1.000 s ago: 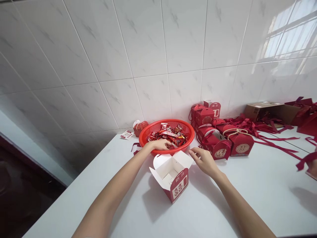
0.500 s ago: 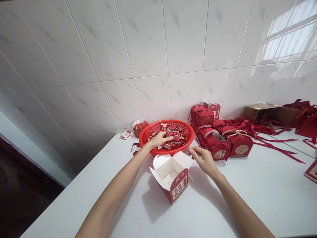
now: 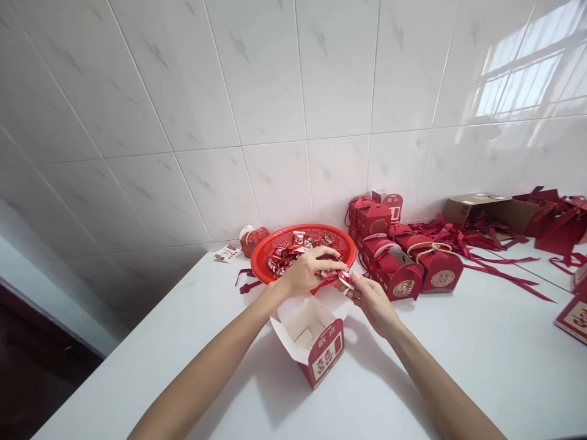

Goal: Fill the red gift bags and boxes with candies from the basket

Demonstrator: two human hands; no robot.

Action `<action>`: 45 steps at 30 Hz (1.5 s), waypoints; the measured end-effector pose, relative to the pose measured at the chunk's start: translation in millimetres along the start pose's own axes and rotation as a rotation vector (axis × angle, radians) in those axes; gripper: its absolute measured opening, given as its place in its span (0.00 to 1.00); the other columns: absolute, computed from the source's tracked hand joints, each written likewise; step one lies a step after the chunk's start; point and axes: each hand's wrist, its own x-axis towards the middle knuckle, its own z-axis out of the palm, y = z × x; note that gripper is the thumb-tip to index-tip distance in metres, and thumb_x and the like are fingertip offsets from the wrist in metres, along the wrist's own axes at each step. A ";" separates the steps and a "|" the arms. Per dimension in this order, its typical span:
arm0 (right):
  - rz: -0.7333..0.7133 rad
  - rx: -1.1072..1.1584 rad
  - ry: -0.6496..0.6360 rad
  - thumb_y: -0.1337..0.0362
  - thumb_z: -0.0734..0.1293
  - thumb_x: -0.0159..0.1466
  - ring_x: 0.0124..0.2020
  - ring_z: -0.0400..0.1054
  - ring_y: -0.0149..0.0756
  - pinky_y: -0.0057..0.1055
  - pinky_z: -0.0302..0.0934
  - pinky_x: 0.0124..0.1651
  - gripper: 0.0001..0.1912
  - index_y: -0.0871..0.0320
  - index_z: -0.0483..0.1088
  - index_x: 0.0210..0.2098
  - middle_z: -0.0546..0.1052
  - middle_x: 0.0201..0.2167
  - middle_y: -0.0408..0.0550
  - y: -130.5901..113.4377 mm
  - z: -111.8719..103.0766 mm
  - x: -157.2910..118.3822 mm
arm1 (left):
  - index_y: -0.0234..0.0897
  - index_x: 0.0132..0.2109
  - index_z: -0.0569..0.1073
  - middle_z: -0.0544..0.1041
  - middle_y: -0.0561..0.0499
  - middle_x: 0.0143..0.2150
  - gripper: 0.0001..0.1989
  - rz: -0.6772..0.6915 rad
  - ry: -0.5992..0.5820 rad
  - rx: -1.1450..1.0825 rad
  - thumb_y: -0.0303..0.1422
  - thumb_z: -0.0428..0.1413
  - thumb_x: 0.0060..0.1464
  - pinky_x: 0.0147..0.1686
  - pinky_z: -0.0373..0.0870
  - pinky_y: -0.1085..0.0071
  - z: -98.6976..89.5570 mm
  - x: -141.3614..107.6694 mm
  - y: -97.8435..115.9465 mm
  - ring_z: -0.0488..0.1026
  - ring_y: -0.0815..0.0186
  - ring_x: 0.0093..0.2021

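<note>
1. Grip of the right hand is clamped on a wrapped sweet, glossy red and white, just beside the red basket.
2. Left hand arches over the basket, fingertips at the sweet; whether its own grip is clamped cannot be told.
3. Taking up the sweet seems the step; the next move calls for a firm pinch.
4. Below stands an open red box, white inside, flaps spread, on the white surface.

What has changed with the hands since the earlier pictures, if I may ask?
The left hand has moved right across the basket to meet the right hand, which now pinches a wrapped candy. The basket and open box stayed put.
</note>
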 end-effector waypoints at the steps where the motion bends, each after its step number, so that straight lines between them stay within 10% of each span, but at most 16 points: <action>1: 0.006 0.027 0.006 0.41 0.76 0.51 0.32 0.71 0.35 0.31 0.64 0.40 0.24 0.58 0.78 0.29 0.79 0.29 0.47 -0.3 0.1 0.1 | 0.42 0.49 0.81 0.77 0.44 0.52 0.12 0.015 -0.012 0.012 0.29 0.55 0.63 0.52 0.74 0.66 1.0 1.0 2.0 0.75 0.63 0.51; 8: -0.026 0.171 0.098 0.54 0.83 0.43 0.31 0.69 0.32 0.28 0.62 0.33 0.22 0.56 0.77 0.33 0.79 0.32 0.44 -7.0 -0.9 -0.8 | 0.38 0.55 0.77 0.76 0.43 0.58 0.17 0.035 -0.087 0.029 0.24 0.51 0.63 0.54 0.73 0.67 -4.1 5.7 6.2 0.75 0.62 0.56; 16: 0.000 0.145 0.096 0.54 0.80 0.47 0.29 0.70 0.30 0.27 0.65 0.32 0.20 0.57 0.75 0.33 0.78 0.31 0.44 -8.2 0.9 -2.7 | 0.36 0.43 0.82 0.83 0.46 0.41 0.11 -0.206 -0.159 -0.074 0.28 0.54 0.61 0.50 0.71 0.66 -18.0 8.3 20.0 0.78 0.61 0.44; 27: -0.003 0.129 0.140 0.57 0.78 0.45 0.26 0.68 0.30 0.27 0.63 0.28 0.17 0.58 0.74 0.31 0.76 0.29 0.42 -8.6 -1.9 -1.5 | 0.42 0.48 0.80 0.76 0.48 0.44 0.16 -0.180 -0.624 -0.013 0.31 0.64 0.51 0.44 0.68 0.69 -18.2 10.8 56.4 0.74 0.61 0.42; 38: -0.039 0.091 0.152 0.57 0.79 0.45 0.25 0.68 0.31 0.27 0.62 0.29 0.18 0.57 0.71 0.29 0.76 0.28 0.43 -8.6 -2.7 -2.1 | 0.36 0.43 0.78 0.73 0.45 0.46 0.08 -0.235 -0.486 -0.079 0.29 0.63 0.53 0.41 0.69 0.71 -16.5 -3.5 50.7 0.73 0.64 0.41; 45: -0.163 0.001 0.140 0.52 0.76 0.50 0.33 0.72 0.38 0.32 0.66 0.37 0.17 0.56 0.74 0.32 0.79 0.32 0.47 -11.6 -1.4 -4.9 | 0.37 0.37 0.80 0.81 0.52 0.34 0.04 -0.412 -0.687 -0.354 0.27 0.62 0.52 0.36 0.68 0.76 -43.8 -3.7 52.4 0.76 0.68 0.34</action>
